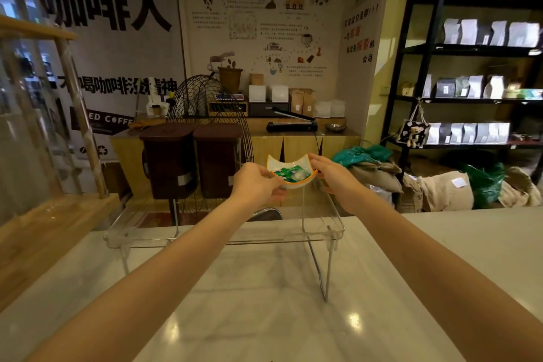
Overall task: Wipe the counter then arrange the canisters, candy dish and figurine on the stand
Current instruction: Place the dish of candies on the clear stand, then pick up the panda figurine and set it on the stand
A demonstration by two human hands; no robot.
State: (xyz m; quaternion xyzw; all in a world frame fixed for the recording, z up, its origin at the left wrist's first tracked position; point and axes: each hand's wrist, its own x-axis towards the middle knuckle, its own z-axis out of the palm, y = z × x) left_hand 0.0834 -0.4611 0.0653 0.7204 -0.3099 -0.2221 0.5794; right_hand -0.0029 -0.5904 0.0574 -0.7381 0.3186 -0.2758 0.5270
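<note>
A small white candy dish (291, 171) with an orange rim, filled with green-wrapped candies, is held over the right part of a clear acrylic stand (335, 231). My left hand (255, 184) grips its left edge and my right hand (333, 175) grips its right edge. Two dark brown canisters (169, 160) (218, 159) with lids sit side by side on the left part of the stand. The stand rests on a pale marble counter (264, 303). No figurine is in view.
A wooden rack (44, 232) with glass stands on the counter at the left. Behind the counter are a wire fan (202, 100), a back bench with a sealer (291, 125), burlap sacks (440, 191) and a black shelf (470, 73) of coffee bags.
</note>
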